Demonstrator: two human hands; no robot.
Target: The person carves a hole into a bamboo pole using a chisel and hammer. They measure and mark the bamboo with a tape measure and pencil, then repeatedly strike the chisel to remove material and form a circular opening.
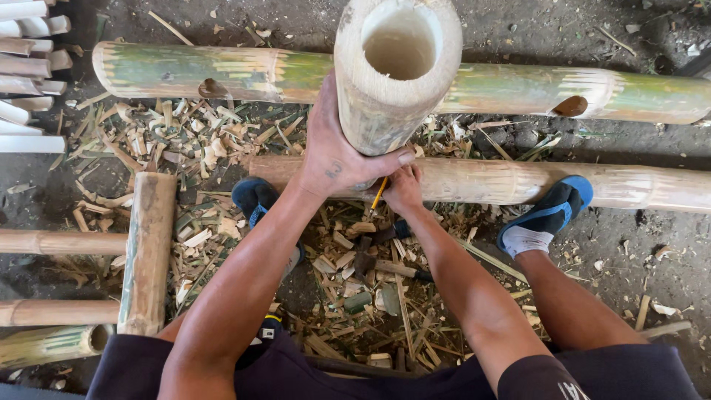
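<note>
both hands (337, 159) grip upright bamboo pole (392, 81).

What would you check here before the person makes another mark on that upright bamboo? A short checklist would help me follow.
1. Left hand steadying the upright bamboo pole: ok, the palm is wrapped round it.
2. Right hand gripping the yellow pencil: ok, tip at the pole's lower part.
3. Pole base resting firmly: cannot tell, hidden by the hands.
4. Feet in blue shoes clear of the pole: ok, set apart on either side.
5. Hammer on the chips within reach: ok.
6. Footing: not ok, loose bamboo chips cover the ground.
</note>
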